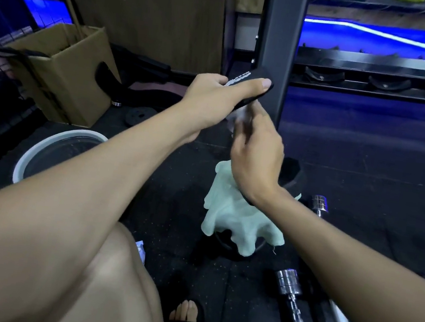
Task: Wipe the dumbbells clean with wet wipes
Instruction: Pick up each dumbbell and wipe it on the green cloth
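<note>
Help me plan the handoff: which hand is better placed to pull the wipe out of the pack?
Right. The right hand already sits just below the pack, fingers pinching the pale wipe at its opening. The left hand is busy gripping the pack, so it should probably just steady it.

A gym, probably its free-weights corner: a black steel dumbbell rack (384,76) with empty cradles spans the back, chrome-ended dumbbell bars (294,291) lie on speckled black rubber flooring (371,162), and a small black weight plate (139,115) sits near a brown cardboard box (64,75).
</note>
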